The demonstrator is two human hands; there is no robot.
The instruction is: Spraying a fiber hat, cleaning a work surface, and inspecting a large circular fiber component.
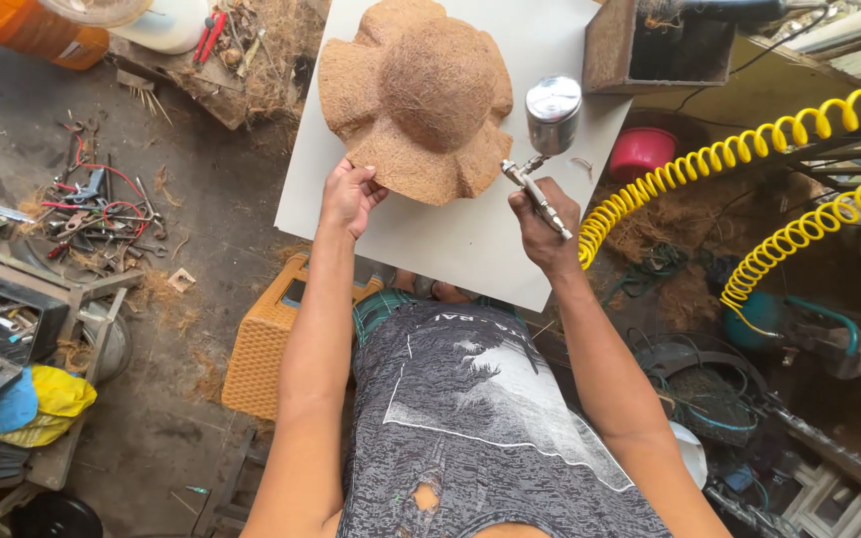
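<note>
— Head view: how far along?

— My left hand (349, 197) pinches the near rim of the coir hat (416, 95) on the white board (470, 244). My right hand (547, 224) is closed around the airbrush (540, 149). Fibre looks uniformly bare.

— Hidden?

— Nozzle tip and any spray; the yellow coiled hose (719, 159) runs off-frame.

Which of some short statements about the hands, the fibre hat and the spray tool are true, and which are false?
1. The left hand holds the brim of the brown fibre hat. True.
2. The right hand is empty. False: it grips a metal airbrush with a shiny cup.
3. The hat lies on a pale board. True.
4. The coiled hose is blue. False: it is yellow.
5. The airbrush touches the hat. False: it is beside the brim, apart from it.
</note>
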